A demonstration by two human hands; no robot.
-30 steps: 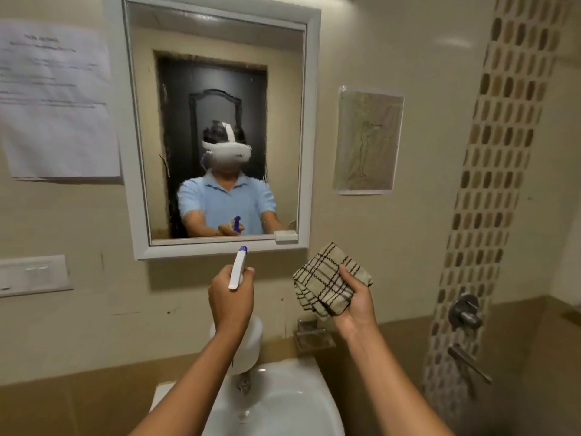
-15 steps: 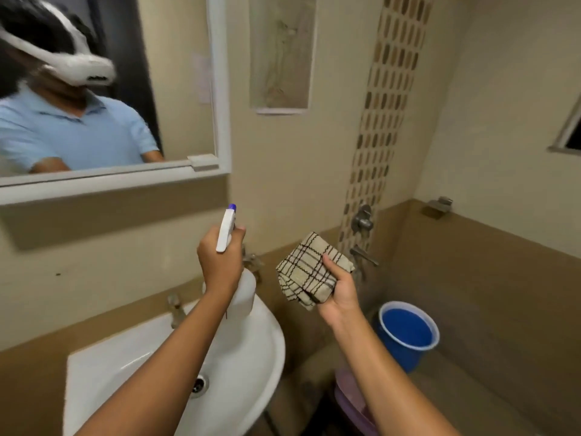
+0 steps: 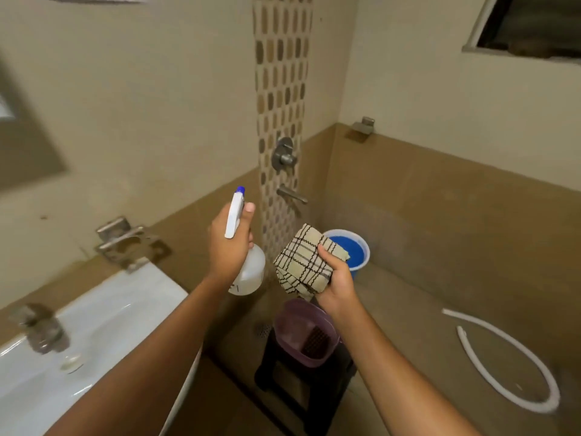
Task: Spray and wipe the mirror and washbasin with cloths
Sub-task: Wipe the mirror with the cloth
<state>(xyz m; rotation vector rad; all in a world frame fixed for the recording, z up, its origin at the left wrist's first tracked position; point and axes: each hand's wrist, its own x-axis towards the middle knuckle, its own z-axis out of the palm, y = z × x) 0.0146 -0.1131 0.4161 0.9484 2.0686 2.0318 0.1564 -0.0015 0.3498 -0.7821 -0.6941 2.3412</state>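
Two hands up, both loaded. My left hand has its grip wrapped around the spray bottle, neck in the fist, blue nozzle pointing up. Right hand grip is pinching a folded checked cloth, thumb on top. Washbasin sits lower left under my left forearm, tap blurred. Mirror is out of view. Below the hands: purple tub on a dark stool, blue bucket behind the cloth. White hose on the floor right.
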